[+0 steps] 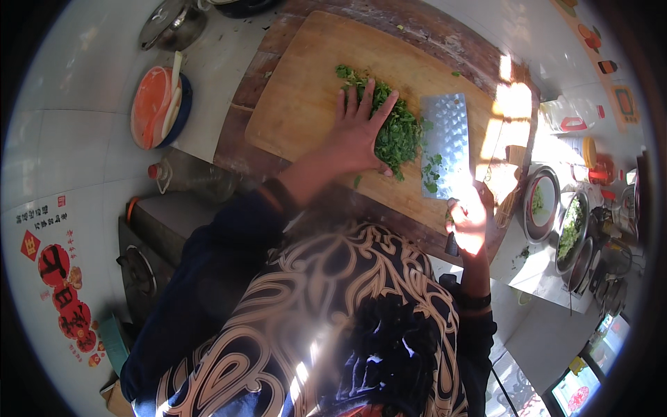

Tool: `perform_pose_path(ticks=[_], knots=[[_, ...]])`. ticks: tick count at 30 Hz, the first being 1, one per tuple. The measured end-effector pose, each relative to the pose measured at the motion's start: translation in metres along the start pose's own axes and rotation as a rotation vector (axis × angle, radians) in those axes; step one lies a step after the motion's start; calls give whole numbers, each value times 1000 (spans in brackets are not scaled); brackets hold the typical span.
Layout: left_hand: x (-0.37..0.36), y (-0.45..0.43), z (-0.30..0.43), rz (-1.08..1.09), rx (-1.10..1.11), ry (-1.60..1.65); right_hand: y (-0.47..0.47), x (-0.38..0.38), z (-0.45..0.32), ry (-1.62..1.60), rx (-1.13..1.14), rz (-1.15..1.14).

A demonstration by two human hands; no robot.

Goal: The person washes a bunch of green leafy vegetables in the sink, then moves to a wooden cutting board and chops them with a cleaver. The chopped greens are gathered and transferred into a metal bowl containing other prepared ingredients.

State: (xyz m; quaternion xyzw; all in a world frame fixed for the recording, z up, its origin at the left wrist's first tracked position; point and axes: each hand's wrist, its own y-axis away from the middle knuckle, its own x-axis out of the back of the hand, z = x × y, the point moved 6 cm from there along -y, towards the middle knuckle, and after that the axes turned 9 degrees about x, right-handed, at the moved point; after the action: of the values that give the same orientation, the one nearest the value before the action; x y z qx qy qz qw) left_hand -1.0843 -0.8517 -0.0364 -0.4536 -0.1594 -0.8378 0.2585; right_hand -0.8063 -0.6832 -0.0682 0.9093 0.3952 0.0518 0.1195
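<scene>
Chopped leafy green herbs (398, 133) lie in a heap on a wooden cutting board (297, 94). My left hand (359, 130) rests on the left side of the heap, palm down with its fingers spread. My right hand (469, 216), partly washed out by sunlight, is closed on the dark handle of a cleaver. The cleaver's broad dimpled metal blade (448, 130) lies nearly flat over the board to the right of the heap, with bits of green leaf stuck to it.
Left of the board are a red plastic colander (151, 107), a lidded metal pot (174, 26) and a clear plastic bottle (195, 174). At the right stand metal bowls, one holding chopped greens (571, 224), and several jars. A black gas stove (138, 271) is at the lower left.
</scene>
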Motion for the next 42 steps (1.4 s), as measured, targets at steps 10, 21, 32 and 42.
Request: perform_pose_path(ticks=[10,21,32,42], knots=[[-15,-18,2,76,10,191,-7,-96,-39,266,-88,-160],[-16,-36,-2,359,2,497,-24,-151,-37,225,-78,-172],[13,-39,8,287,-27,407,-10,-164,-70,87,-27,-210],[33,-28,55,285,-97,330,20,-150,-77,-71,-46,-144]])
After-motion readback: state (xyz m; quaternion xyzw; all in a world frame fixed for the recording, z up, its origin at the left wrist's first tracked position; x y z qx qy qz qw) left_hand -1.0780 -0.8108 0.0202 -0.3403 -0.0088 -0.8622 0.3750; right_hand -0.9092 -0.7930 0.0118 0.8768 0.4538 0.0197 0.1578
